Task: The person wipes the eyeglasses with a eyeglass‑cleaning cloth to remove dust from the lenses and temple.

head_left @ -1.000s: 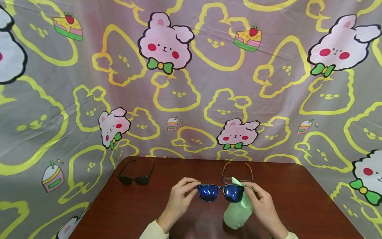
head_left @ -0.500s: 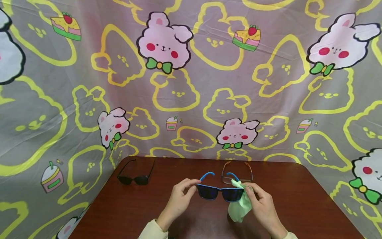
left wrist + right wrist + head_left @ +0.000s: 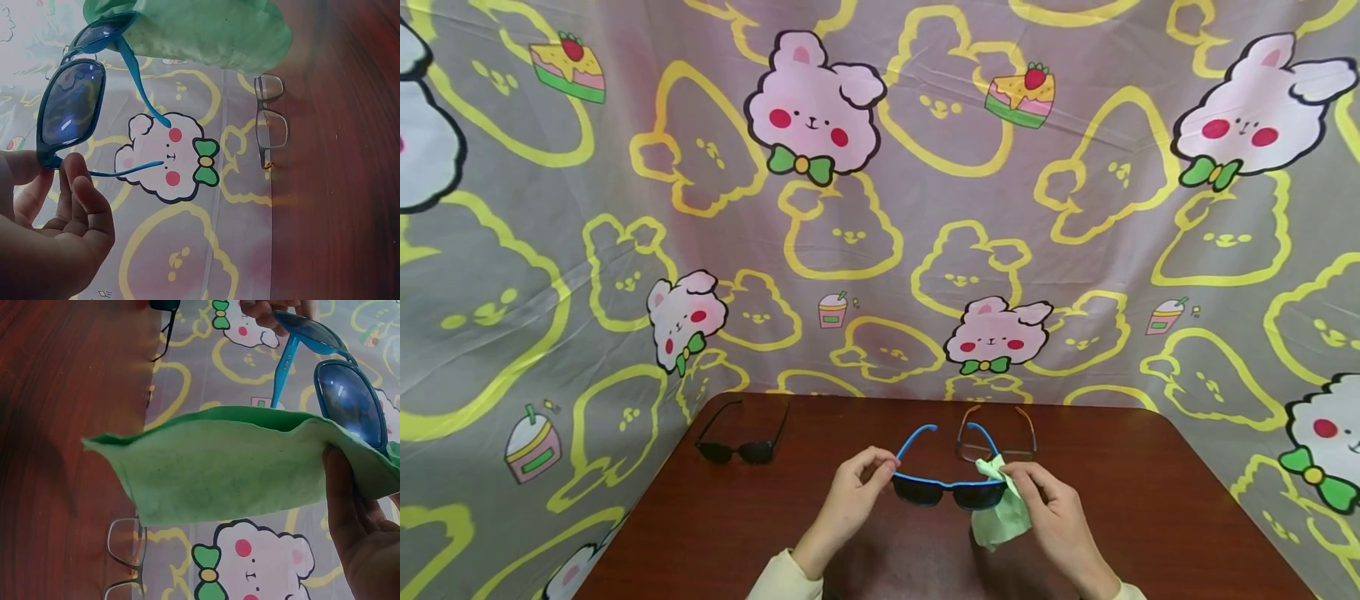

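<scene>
Blue-framed sunglasses (image 3: 950, 486) with dark blue lenses hang above the brown table (image 3: 1150, 517), arms unfolded and pointing away from me. My left hand (image 3: 859, 487) pinches their left corner (image 3: 49, 157) between thumb and fingers. My right hand (image 3: 1045, 508) holds a green cloth (image 3: 1000, 515) pinched over the right lens (image 3: 350, 403); most of the cloth (image 3: 231, 465) hangs loose below. In the left wrist view the cloth (image 3: 200, 31) covers the far lens.
Black sunglasses (image 3: 737, 446) lie at the table's back left. Clear glasses with brown arms (image 3: 996, 435) lie just behind the held pair. A patterned bunny backdrop (image 3: 880, 208) rises behind and around the table.
The sunglasses tipped forward: their lenses faced me a second ago, now the top edge and blue arms show. The cloth has gathered up higher under my right hand.
</scene>
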Tool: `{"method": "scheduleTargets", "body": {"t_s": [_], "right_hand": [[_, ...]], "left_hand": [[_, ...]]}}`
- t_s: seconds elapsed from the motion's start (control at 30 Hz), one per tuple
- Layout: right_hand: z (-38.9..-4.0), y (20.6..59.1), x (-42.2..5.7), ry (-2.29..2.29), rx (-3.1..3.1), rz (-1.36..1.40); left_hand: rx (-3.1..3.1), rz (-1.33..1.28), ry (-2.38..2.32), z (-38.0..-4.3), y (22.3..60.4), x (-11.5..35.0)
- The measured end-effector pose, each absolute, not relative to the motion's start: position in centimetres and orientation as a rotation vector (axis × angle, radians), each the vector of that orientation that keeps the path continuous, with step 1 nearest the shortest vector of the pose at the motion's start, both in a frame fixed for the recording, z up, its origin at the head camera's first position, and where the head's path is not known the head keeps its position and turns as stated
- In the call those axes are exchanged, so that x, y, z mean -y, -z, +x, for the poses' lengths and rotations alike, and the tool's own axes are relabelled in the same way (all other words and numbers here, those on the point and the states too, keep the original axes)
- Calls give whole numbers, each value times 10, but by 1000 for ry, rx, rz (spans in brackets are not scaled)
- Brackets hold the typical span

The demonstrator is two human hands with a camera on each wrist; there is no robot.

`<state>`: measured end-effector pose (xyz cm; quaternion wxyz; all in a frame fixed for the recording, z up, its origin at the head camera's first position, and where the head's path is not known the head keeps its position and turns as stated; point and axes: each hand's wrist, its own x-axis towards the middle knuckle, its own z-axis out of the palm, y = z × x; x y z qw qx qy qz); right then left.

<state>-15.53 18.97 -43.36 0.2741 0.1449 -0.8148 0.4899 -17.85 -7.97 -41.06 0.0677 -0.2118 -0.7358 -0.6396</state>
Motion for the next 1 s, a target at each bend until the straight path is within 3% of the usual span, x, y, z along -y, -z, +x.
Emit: {"method": "scheduleTargets", "body": {"t_s": [1.0], "right_hand": [[-155,433,-182,-1381,2186,314]], "left_hand": [[2312,-799,1926,-195,439,86]]}}
